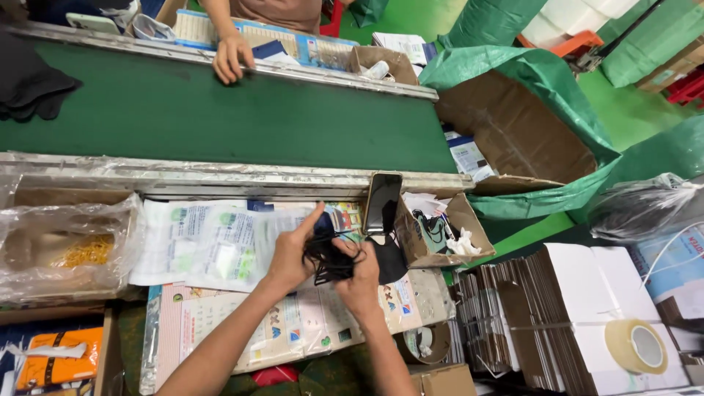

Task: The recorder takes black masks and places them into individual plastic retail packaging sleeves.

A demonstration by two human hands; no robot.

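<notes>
My left hand [293, 253] and my right hand [361, 277] both grip a bunch of black face masks [331, 257] with thin ear loops, held over the worktable. Under the hands lie clear printed plastic pouches [213, 242] and printed cardboard sheets [293, 323]. A black mask [392, 262] lies just right of the bunch. A dark phone [383, 203] stands upright against the conveyor rail, right behind my hands.
A green conveyor belt [220, 117] runs across the back; another person's hand [231, 59] rests on its far rail. A plastic-lined box with yellow rubber bands [84, 251] sits left. An open carton [440, 231], flat white boxes [587, 293] and a tape roll [636, 346] are right.
</notes>
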